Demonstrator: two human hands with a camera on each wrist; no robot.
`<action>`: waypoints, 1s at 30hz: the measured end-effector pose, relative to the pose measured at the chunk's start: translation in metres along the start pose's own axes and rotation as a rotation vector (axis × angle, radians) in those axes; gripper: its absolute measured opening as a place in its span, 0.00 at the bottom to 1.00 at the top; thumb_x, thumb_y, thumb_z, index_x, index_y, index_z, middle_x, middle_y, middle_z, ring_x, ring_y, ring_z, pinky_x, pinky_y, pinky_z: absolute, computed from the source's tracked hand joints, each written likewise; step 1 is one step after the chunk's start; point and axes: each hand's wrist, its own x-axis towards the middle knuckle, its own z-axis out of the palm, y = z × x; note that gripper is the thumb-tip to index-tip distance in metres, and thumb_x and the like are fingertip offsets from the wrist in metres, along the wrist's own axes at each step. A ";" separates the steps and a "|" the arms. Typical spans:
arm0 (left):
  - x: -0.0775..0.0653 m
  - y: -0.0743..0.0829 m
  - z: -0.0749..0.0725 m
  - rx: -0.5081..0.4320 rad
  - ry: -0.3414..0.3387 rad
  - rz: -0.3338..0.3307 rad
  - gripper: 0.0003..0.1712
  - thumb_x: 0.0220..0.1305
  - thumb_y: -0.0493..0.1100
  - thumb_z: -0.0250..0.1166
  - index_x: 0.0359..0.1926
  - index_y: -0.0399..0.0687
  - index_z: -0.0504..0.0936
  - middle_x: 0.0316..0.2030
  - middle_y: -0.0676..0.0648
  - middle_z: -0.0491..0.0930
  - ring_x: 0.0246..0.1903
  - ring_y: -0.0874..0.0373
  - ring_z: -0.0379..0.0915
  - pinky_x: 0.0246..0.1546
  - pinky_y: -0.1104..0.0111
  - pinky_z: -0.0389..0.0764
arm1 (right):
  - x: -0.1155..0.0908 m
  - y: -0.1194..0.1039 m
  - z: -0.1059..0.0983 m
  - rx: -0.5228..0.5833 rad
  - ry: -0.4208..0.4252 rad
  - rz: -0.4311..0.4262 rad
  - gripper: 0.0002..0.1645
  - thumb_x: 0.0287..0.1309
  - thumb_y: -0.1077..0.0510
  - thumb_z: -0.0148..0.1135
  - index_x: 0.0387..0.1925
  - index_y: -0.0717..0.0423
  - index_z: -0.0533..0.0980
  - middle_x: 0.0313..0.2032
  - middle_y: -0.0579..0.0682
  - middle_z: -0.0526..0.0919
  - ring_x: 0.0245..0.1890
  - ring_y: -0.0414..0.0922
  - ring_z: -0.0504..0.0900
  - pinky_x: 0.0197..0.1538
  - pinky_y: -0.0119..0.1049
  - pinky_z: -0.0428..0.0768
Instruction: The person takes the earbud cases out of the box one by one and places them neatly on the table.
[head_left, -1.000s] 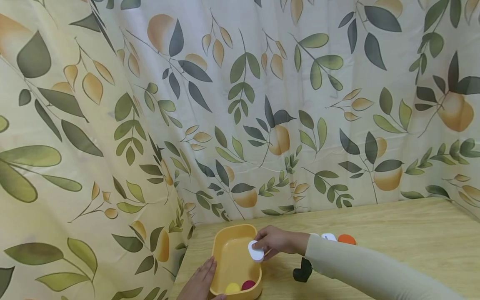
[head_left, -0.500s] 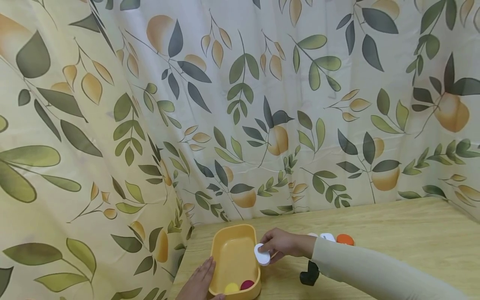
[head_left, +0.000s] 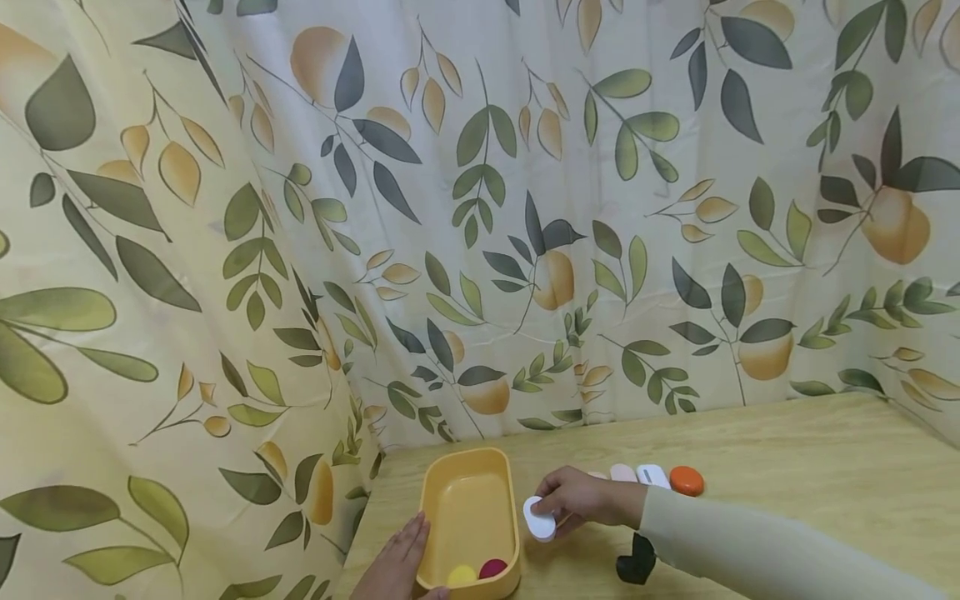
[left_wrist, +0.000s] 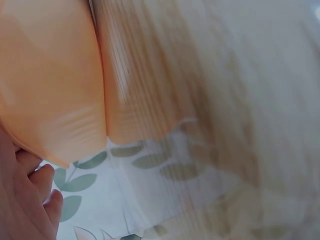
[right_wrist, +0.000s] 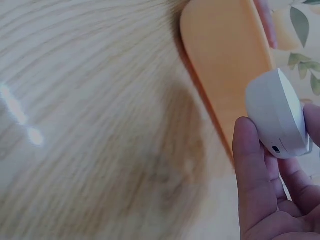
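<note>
In my right hand (head_left: 585, 498) I pinch a white rounded earbud case (head_left: 539, 520), thumb on one face and fingers on the other. A small port shows on the case's edge in the right wrist view. It is held just right of a yellow-orange plastic tray (head_left: 516, 508), apart from its wall. My left hand (head_left: 397, 562) rests along the tray's left side with extended fingers, its thumb at the near left corner. Inside the tray's near end lie a yellow round piece (head_left: 462, 575) and a dark red round piece (head_left: 492, 569).
Behind my right forearm, a pale pink case (head_left: 622, 472), a white case (head_left: 653, 476) and an orange round case (head_left: 686, 481) stand in a row on the wooden table (head_left: 787, 450). A black device (head_left: 636, 560) is beside my right wrist. A leaf-patterned curtain (head_left: 480, 250) encloses the table.
My right hand has moved rightward with the white earbud case, from over the tray's right rim to beside the tray. More of the row behind my arm shows now. The left hand stays put.
</note>
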 end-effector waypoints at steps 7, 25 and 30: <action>0.002 0.001 -0.001 -0.025 -0.049 -0.036 0.56 0.63 0.75 0.48 0.71 0.30 0.59 0.70 0.36 0.58 0.67 0.45 0.59 0.60 0.49 0.68 | -0.007 0.008 -0.005 0.024 0.019 0.003 0.11 0.61 0.62 0.64 0.41 0.67 0.76 0.33 0.56 0.81 0.31 0.47 0.84 0.39 0.47 0.84; 0.000 0.001 -0.002 -0.043 -0.055 -0.052 0.57 0.62 0.76 0.49 0.71 0.31 0.60 0.70 0.36 0.58 0.68 0.44 0.58 0.60 0.48 0.68 | -0.028 0.030 -0.026 0.038 0.038 -0.007 0.13 0.62 0.61 0.63 0.42 0.67 0.75 0.33 0.54 0.81 0.30 0.45 0.83 0.36 0.43 0.84; 0.001 0.001 -0.002 -0.052 -0.058 -0.052 0.56 0.63 0.75 0.49 0.71 0.31 0.59 0.70 0.36 0.59 0.67 0.44 0.59 0.59 0.47 0.68 | -0.035 0.038 -0.032 0.074 0.058 -0.023 0.13 0.62 0.61 0.63 0.42 0.68 0.74 0.33 0.54 0.80 0.31 0.46 0.82 0.36 0.44 0.84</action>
